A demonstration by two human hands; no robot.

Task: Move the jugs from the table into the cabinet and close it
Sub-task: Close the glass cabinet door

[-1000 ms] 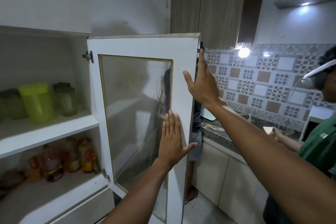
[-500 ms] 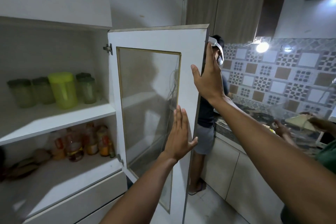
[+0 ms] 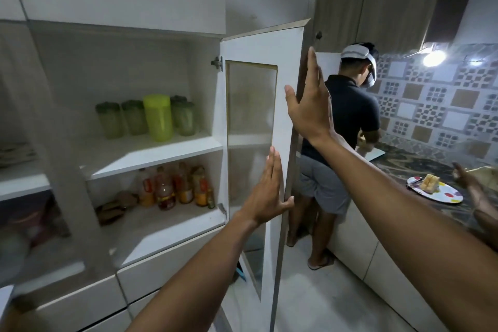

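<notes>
- A white cabinet door with a frosted glass panel [image 3: 287,67] stands open, edge-on to the camera, hinged at the right side of a white wall cabinet [image 3: 121,35].
- The left hand [image 3: 265,191] lies flat on the door's lower face, fingers [image 3: 272,167] straight and together, thumb hooked round the free edge.
- The right hand [image 3: 310,108] presses the same edge higher up — fingers extended and close together, thumb on the door's face; it grips nothing.
- On the upper shelf [image 3: 151,153] stand the jugs: a tall lime-green plastic jug [image 3: 158,117] among four pale green lidded jugs [image 3: 109,120], grouped close at the shelf's right half.
- The lower shelf carries a cluster of amber bottles with red and orange labels [image 3: 175,186].
- Beyond the door, a person in a dark shirt and grey shorts [image 3: 347,127] stands at a dark marbled surface [image 3: 420,167] — a dotted white plate with food [image 3: 442,193] rests on it.
- A patterned tile wall [image 3: 442,105] backs the surface, lit by a bare bulb [image 3: 433,58].
</notes>
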